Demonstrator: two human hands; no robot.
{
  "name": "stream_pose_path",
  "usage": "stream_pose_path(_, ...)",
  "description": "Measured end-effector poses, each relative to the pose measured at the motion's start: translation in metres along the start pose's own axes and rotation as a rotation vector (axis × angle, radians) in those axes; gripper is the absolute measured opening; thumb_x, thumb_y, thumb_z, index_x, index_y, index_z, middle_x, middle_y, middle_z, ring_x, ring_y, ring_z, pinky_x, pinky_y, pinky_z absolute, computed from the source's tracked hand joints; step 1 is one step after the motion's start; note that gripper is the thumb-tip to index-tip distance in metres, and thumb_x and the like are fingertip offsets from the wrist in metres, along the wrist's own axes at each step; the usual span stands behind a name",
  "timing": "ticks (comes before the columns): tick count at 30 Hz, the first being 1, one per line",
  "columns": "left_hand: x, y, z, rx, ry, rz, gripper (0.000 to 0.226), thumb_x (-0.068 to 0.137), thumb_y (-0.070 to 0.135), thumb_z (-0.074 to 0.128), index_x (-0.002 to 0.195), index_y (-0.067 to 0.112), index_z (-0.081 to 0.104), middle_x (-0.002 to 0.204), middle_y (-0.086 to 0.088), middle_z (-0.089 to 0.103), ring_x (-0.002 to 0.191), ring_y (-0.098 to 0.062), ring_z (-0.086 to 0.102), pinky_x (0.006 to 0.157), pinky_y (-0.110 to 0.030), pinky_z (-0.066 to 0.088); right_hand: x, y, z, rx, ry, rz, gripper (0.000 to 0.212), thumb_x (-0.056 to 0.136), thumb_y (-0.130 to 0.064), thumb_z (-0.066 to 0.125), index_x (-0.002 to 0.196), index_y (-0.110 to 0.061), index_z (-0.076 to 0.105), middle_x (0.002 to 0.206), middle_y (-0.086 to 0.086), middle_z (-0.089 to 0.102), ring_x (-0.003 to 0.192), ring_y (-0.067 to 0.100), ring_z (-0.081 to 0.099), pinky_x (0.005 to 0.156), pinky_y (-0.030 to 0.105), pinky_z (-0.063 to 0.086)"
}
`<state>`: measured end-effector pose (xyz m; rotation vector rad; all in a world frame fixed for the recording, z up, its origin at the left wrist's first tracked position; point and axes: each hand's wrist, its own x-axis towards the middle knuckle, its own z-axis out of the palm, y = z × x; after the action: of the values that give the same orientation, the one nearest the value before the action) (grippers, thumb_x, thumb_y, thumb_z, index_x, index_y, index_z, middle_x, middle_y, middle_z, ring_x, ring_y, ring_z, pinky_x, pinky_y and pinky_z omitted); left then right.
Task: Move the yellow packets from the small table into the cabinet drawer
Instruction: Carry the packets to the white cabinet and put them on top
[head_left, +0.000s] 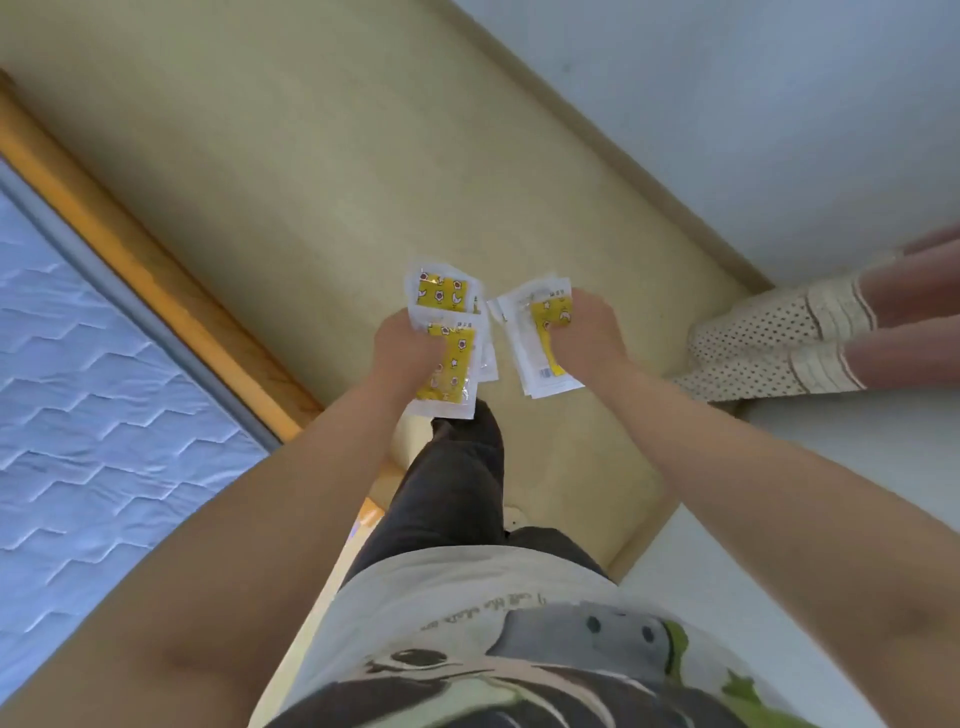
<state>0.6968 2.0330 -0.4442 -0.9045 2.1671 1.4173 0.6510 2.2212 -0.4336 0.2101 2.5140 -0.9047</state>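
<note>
I look straight down at the floor with both arms held out in front of me. My left hand (402, 343) grips a fanned bunch of yellow packets (449, 364), white-edged with small printed figures. My right hand (584, 332) grips a second stack of yellow packets (540, 358) close beside the first. Both bunches hang in the air above the beige floor (311, 171). Neither the small table nor the cabinet drawer is in view.
A bed with a pale blue quilted mattress (88, 374) and an orange wooden frame (156, 260) runs along the left. A white wall (753, 114) stands to the right. Another person's legs in dotted trousers (779, 338) reach in from the right edge.
</note>
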Motion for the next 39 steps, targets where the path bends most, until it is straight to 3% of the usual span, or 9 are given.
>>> stream_pose_path(4,0.077,0.042,-0.043,-0.085,0.024,0.014,0.023,0.075,0.003,0.057,0.094,0.01,0.068,0.094,-0.011,0.071,0.088,-0.028,0.068,0.079,-0.042,0.057,0.091,-0.069,0.001,-0.082,-0.041,-0.117,0.027,0.079,0.002,0.043,0.096,-0.01,0.061,0.089,0.001,0.059,0.08,0.02,0.051,0.059,0.024,0.035)
stream_pose_path(12,0.209,0.135,-0.162,-0.147,0.045,-0.02,0.019,0.054,0.016,0.045,0.067,0.026,0.053,0.088,-0.011,0.064,0.093,-0.037,0.065,0.085,-0.052,0.054,0.257,-0.253,0.0,-0.214,-0.109,-0.256,0.024,0.082,0.001,0.047,0.099,-0.011,0.059,0.09,0.0,0.055,0.081,0.02,0.049,0.067,0.024,0.034)
stream_pose_path(17,0.281,0.17,-0.228,-0.233,0.148,-0.087,0.018,0.055,0.016,0.046,0.068,0.025,0.053,0.078,-0.003,0.062,0.083,-0.031,0.064,0.081,-0.047,0.054,0.335,-0.346,0.017,-0.225,-0.182,-0.318,0.029,0.081,0.0,0.047,0.102,-0.015,0.06,0.088,-0.002,0.058,0.08,0.021,0.055,0.054,0.024,0.037)
stream_pose_path(22,0.382,0.19,-0.294,-0.275,0.28,-0.172,0.024,0.074,-0.004,0.05,0.078,0.016,0.061,0.073,0.0,0.06,0.073,-0.025,0.061,0.07,-0.038,0.054,0.427,-0.445,0.051,-0.314,-0.233,-0.443,0.028,0.083,-0.001,0.045,0.106,-0.009,0.058,0.092,0.0,0.056,0.086,0.022,0.055,0.068,0.028,0.04)
stream_pose_path(24,0.425,0.203,-0.323,-0.288,0.33,-0.203,0.025,0.076,-0.005,0.05,0.088,0.012,0.063,0.077,-0.002,0.062,0.077,-0.029,0.064,0.075,-0.04,0.055,0.467,-0.49,0.065,-0.345,-0.257,-0.497,0.028,0.083,-0.001,0.045,0.107,-0.008,0.058,0.096,0.003,0.059,0.087,0.023,0.055,0.069,0.028,0.042)
stream_pose_path(29,0.511,0.238,-0.404,-0.389,0.457,-0.317,0.025,0.076,-0.004,0.053,0.08,0.018,0.062,0.085,-0.007,0.065,0.087,-0.034,0.067,0.081,-0.047,0.057,0.551,-0.602,0.098,-0.445,-0.362,-0.595,0.026,0.082,-0.003,0.047,0.106,-0.008,0.056,0.102,0.006,0.061,0.093,0.028,0.058,0.071,0.03,0.045)
stream_pose_path(32,0.549,0.254,-0.456,-0.376,0.529,-0.373,0.024,0.079,-0.002,0.053,0.096,0.013,0.064,0.077,-0.001,0.061,0.076,-0.027,0.063,0.065,-0.032,0.053,0.584,-0.669,0.119,-0.526,-0.41,-0.674,0.018,0.084,-0.004,0.049,0.101,-0.006,0.054,0.094,0.004,0.057,0.086,0.027,0.053,0.069,0.03,0.04)
stream_pose_path(34,0.569,0.26,-0.49,-0.376,0.573,-0.418,0.022,0.081,-0.001,0.051,0.093,0.015,0.061,0.071,0.002,0.056,0.067,-0.021,0.057,0.057,-0.025,0.046,0.602,-0.71,0.139,-0.556,-0.454,-0.727,0.01,0.084,-0.003,0.048,0.091,-0.009,0.048,0.086,0.002,0.051,0.08,0.025,0.047,0.063,0.029,0.034)
stream_pose_path(39,0.624,0.246,-0.575,-0.449,0.668,-0.496,0.023,0.085,0.0,0.05,0.091,0.021,0.059,0.075,0.004,0.057,0.079,-0.025,0.061,0.073,-0.035,0.056,0.643,-0.809,0.21,-0.588,-0.522,-0.807,0.019,0.083,-0.001,0.048,0.1,-0.004,0.054,0.096,0.009,0.061,0.088,0.029,0.057,0.067,0.034,0.044)
